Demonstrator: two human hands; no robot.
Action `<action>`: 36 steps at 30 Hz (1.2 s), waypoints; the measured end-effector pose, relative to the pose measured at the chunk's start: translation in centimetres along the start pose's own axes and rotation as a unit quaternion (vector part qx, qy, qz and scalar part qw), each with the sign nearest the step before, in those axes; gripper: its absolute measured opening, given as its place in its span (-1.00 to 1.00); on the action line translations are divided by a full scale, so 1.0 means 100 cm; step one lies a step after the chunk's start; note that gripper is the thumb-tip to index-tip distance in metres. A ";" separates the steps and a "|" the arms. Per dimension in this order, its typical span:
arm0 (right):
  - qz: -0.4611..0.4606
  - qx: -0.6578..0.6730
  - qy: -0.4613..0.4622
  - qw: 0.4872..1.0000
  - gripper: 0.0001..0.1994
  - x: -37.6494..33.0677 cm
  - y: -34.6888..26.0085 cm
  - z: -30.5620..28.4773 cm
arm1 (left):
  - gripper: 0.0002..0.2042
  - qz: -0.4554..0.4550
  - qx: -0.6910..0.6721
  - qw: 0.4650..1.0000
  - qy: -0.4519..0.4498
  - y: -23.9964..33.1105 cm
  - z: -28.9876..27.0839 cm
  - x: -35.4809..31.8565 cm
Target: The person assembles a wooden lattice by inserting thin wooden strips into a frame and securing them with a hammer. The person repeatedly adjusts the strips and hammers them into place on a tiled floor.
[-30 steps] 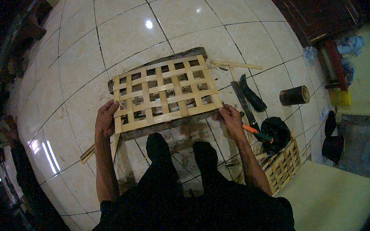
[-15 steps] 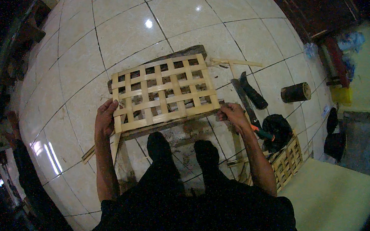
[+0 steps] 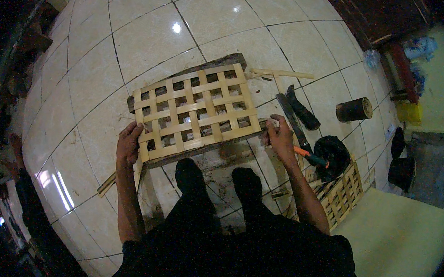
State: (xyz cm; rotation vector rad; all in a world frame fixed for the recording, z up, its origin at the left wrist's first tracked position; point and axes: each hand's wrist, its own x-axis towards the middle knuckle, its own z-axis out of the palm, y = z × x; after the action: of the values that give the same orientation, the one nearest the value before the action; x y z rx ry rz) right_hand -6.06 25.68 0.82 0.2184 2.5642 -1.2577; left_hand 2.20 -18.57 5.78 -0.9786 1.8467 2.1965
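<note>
A woven panel of pale bamboo strips (image 3: 198, 107), with open square gaps, lies tilted over a dark, worn wooden board (image 3: 217, 62) on the floor. My left hand (image 3: 129, 141) grips the panel's near left edge, the thumb against the outer strip. At the panel's near right corner my right hand (image 3: 280, 138) has its fingers curled together beside the edge. What they pinch, if anything, is too small to make out. My two dark-covered feet (image 3: 193, 173) are just below the panel's near edge.
Right of the panel lie a long blade (image 3: 296, 120), a dark curved sheath-like piece (image 3: 304, 113) and an orange-and-green handle (image 3: 311, 157). Beyond them are a short cylinder (image 3: 354, 110), a black plastic bag (image 3: 334, 151) and another woven piece (image 3: 344, 193). Another person's foot (image 3: 16, 150) shows at far left.
My right hand has moved up slightly along the panel's right corner, its fingers now curled higher. The panel has shifted a little to the left. My left hand stays at the left edge.
</note>
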 end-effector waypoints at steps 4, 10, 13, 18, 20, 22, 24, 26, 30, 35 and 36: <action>-0.068 -0.048 -0.047 0.995 -0.68 -0.001 -0.058 -0.020 | -0.64 0.001 0.008 1.000 -0.004 0.002 0.002 0.000; -0.106 -0.044 -0.101 0.988 -0.63 0.021 -0.055 -0.013 | -0.64 0.006 -0.029 1.000 0.006 -0.001 0.003 -0.002; -0.117 -0.053 -0.083 0.988 -0.66 0.026 -0.056 -0.013 | -0.64 0.013 -0.008 1.000 0.027 0.002 0.009 -0.007; -0.144 -0.112 -0.108 0.977 -0.66 0.035 -0.049 -0.021 | -0.65 0.012 0.023 1.000 0.013 0.001 0.015 -0.009; -0.112 -0.111 -0.139 0.978 -0.62 0.036 -0.055 -0.021 | -0.65 0.013 0.007 1.000 -0.006 -0.009 0.007 -0.004; -0.117 -0.115 -0.116 0.980 -0.63 0.046 -0.036 -0.017 | -0.66 0.005 0.029 1.000 -0.006 -0.005 0.015 -0.004; -0.121 -0.107 -0.117 0.980 -0.63 0.049 -0.029 -0.014 | -0.66 0.004 0.037 0.999 -0.004 -0.006 0.014 -0.003; -0.120 -0.090 -0.141 0.979 -0.63 0.047 -0.040 -0.016 | -0.64 0.010 0.032 0.999 -0.003 -0.017 0.005 0.002; -0.115 -0.092 -0.126 0.981 -0.62 0.049 -0.036 -0.019 | -0.50 0.025 0.060 0.998 -0.010 -0.022 0.006 0.005; -0.107 -0.097 -0.141 0.979 -0.63 0.050 -0.042 -0.025 | -0.54 0.033 0.035 0.998 -0.038 -0.029 0.003 0.011; -0.105 -0.104 -0.136 0.980 -0.63 0.050 -0.045 -0.024 | -0.57 0.030 0.035 0.998 -0.039 -0.032 -0.001 0.012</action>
State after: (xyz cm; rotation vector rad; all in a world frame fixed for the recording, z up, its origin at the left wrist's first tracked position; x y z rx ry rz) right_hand -12.34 24.93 4.04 -0.2563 2.4996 -0.9941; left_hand 2.80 -18.23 2.47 -0.8231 1.9280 2.1533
